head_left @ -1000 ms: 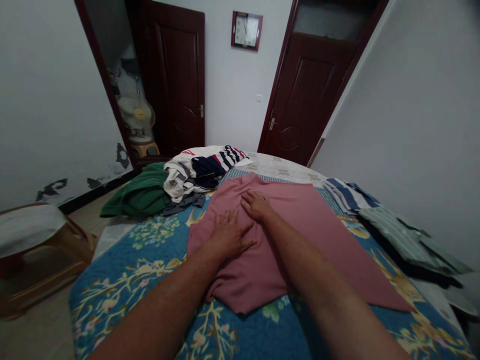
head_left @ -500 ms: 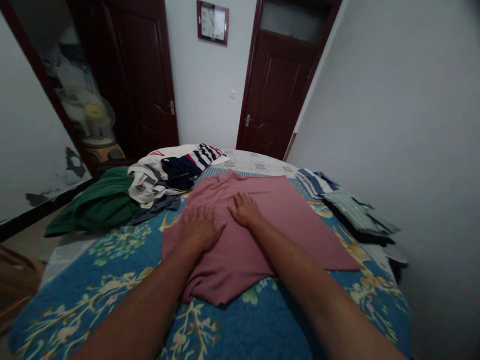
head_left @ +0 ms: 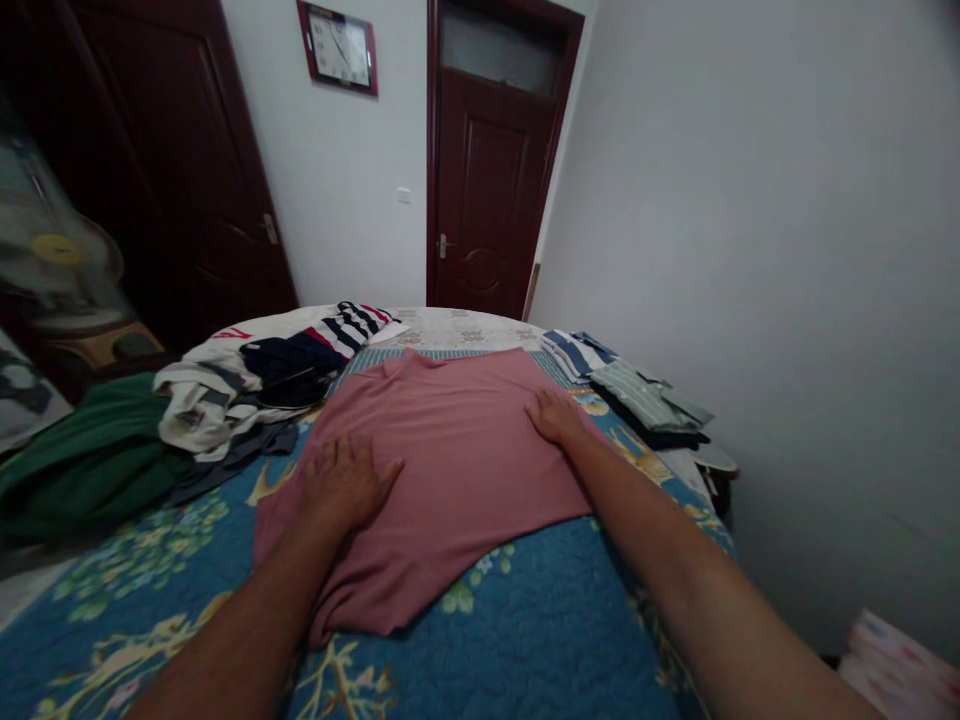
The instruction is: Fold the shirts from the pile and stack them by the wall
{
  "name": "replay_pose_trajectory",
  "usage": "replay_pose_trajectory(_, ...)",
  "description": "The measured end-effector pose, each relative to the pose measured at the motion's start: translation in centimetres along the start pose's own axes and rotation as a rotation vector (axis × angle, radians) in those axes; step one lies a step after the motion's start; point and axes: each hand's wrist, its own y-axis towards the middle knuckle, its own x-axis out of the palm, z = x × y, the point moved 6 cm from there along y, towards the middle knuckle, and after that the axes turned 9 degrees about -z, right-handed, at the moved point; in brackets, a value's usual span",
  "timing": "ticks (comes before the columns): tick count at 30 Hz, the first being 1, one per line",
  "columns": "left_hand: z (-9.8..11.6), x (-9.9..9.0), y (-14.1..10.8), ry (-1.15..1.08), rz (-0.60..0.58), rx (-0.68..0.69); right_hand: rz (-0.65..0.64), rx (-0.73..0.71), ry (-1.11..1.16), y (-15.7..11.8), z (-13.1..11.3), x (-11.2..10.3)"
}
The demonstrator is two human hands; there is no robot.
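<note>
One garment (head_left: 457,440) under both hands (head_left: 349,485) (head_left: 556,415)

A red-framed wall clock (head_left: 339,48) hangs at eleven o'clock, a white switch (head_left: 403,195) lower at eleven. One dark red door (head_left: 491,190) stands at twelve, another door (head_left: 172,140) at ten, a fan (head_left: 58,249) at nine.

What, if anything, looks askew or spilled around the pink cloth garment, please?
The pink cloth garment looks rumpled at its near left corner: folds bunch there, on the near side of the bare left hand, while its middle lies fairly smooth. Nothing looks spilled.
</note>
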Motion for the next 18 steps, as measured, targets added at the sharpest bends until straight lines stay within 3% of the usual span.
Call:
replay_pose_trajectory(5,0.1,0.0,0.0,0.021,-0.027,-0.011,0.074,0.083,0.008,-1.0,4.1,-0.4)
replay_pose_trajectory(12,0.4,-1.8,-0.3,0.098,-0.072,0.038,0.095,-0.096,0.046,-2.5,3.8,0.1)
replay_pose_trajectory(15,2.4,-3.1,-0.1,0.096,-0.073,0.203,0.046,-0.150,0.027,-2.6,2.9,0.5)
replay_pose_trajectory(18,6.3,-3.5,0.4,0.051,-0.085,0.463,0.021,-0.169,0.030,-2.6,2.0,0.5)
